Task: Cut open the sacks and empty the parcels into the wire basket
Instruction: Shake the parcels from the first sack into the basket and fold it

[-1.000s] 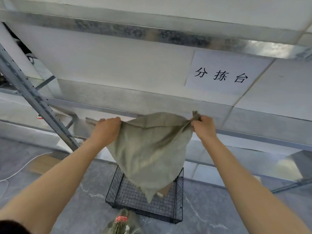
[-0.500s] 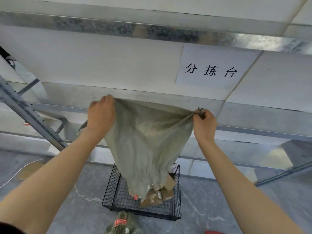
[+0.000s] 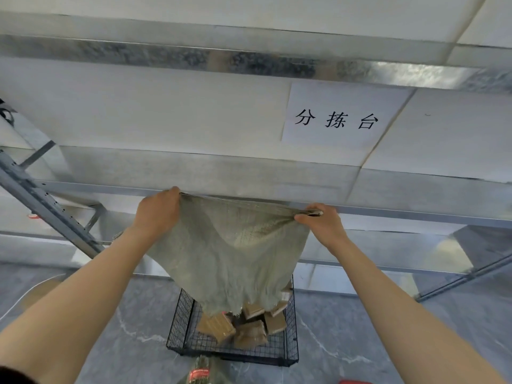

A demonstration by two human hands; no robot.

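The emptying step is in hand. The sack [image 3: 230,250] hangs upside down in the centre of the frame, stretched between both hands by its closed end, with its frayed open mouth pointing down over the basket [image 3: 181,322]. The left hand [image 3: 156,214] grips the left corner with fingers curled over the cloth. The right hand [image 3: 322,225] pinches the bunched right corner between thumb and fingers. The cloth sags flat and slack with no bulges, so I judge the sack to be empty or close to it.

The basket stands on the grey floor [image 3: 360,328] at lower centre. It holds a loose heap of brown parcels [image 3: 250,335], tumbled at angles and lying mostly toward its middle and right side. The sack's mouth overlaps the top of the heap in this view; whether it touches the parcels cannot be told.

The next move likely calls for a short shake with the mouth kept inside the basket's rim, to free anything caught in the folds, and then for laying the sack aside. At the bottom edge of the frame, just in front of the basket, lies a green bundle [image 3: 203,374] with a red band, probably another sack waiting to be cut. A red object [image 3: 354,381] at the bottom right is cropped too much to identify.
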